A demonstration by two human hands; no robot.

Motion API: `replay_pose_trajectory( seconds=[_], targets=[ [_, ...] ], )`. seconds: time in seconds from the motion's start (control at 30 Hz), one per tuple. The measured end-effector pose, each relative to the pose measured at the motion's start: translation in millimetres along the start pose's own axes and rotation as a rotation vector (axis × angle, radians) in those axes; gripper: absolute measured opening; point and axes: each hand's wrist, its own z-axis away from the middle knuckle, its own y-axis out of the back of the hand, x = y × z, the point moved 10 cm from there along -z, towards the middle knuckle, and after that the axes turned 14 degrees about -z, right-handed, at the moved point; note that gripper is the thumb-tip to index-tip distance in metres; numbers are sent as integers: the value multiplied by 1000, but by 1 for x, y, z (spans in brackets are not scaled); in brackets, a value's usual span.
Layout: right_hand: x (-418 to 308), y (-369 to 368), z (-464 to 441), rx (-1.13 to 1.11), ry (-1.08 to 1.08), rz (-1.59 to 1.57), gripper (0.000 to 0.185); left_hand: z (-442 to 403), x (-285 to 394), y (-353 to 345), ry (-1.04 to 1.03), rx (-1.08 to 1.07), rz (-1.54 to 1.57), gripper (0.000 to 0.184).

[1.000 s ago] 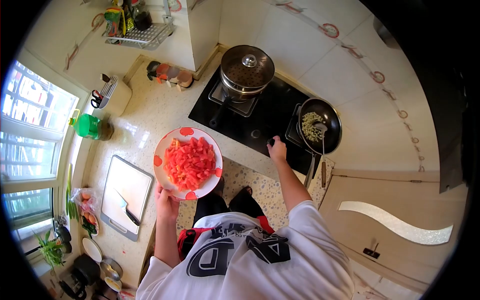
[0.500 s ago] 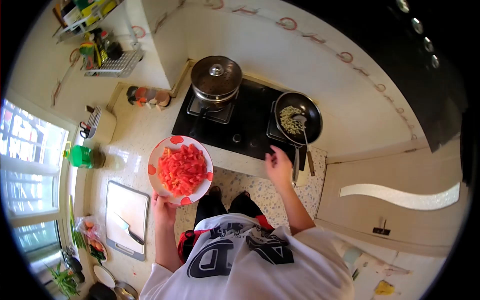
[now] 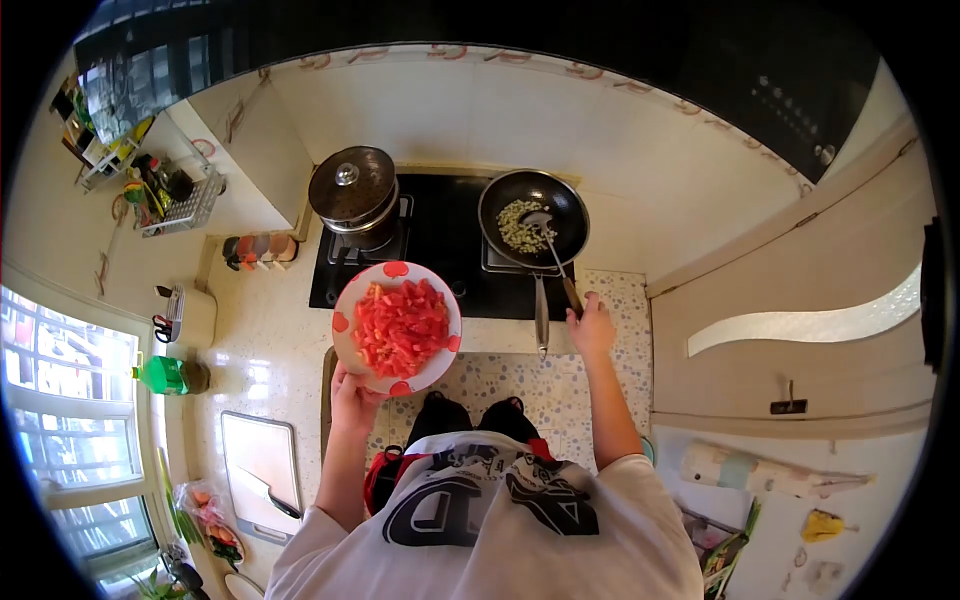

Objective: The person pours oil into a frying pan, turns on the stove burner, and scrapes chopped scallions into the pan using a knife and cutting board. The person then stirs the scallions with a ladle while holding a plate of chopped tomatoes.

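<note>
My left hand [image 3: 354,400] grips the lower rim of a white plate [image 3: 346,352] with red fruit shapes on its edge. Diced tomatoes [image 3: 402,326] are heaped on this plate, held up in front of the stove. To the right, my right hand [image 3: 594,328] has its fingers at the handle end of a metal spatula [image 3: 569,293], apparently closed around it. The spatula's head rests in a dark frying pan [image 3: 568,212] among chopped pale bits that look like garlic [image 3: 520,228]. The pan's own metal handle [image 3: 541,318] points toward me, left of my right hand.
On the left burner of the black stove [image 3: 440,215] stands a lidded pot [image 3: 352,190]. The left counter holds a cutting board [image 3: 258,455] with a knife [image 3: 268,493], a green bottle [image 3: 172,375] and spice jars [image 3: 262,250]. A range hood [image 3: 600,90] hangs above.
My right hand has moved from in front of the stove to the spatula's handle end. The view has shifted, and the plate of tomatoes remains in my left hand.
</note>
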Motion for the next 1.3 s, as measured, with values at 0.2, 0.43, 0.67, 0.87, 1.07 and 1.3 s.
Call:
replay_pose_trajectory(
  seconds=[0.2, 0.43, 0.67, 0.87, 1.07, 1.3],
  targets=[
    [16, -24, -17, -202, 21, -8, 67, 17, -33, -72, 11, 28, -37, 56],
    [28, -45, -38, -203, 138, -61, 60, 23, -69, -107, 9, 18, 72, 44],
    [46, -13, -59, -89, 200, -429, 41, 20, -64, -121, 32, 79, 68, 46],
    [94, 23, -46, -290, -469, -967, 32, -4, -67, -95, 31, -64, 141, 50],
    [96, 18, -37, -293, -736, -1152, 30, -23, -41, -77, 31, 52, 34, 38],
    [85, -5, -55, -210, -706, -1054, 28, -27, -21, -74, 9, 44, 87, 39]
  ],
)
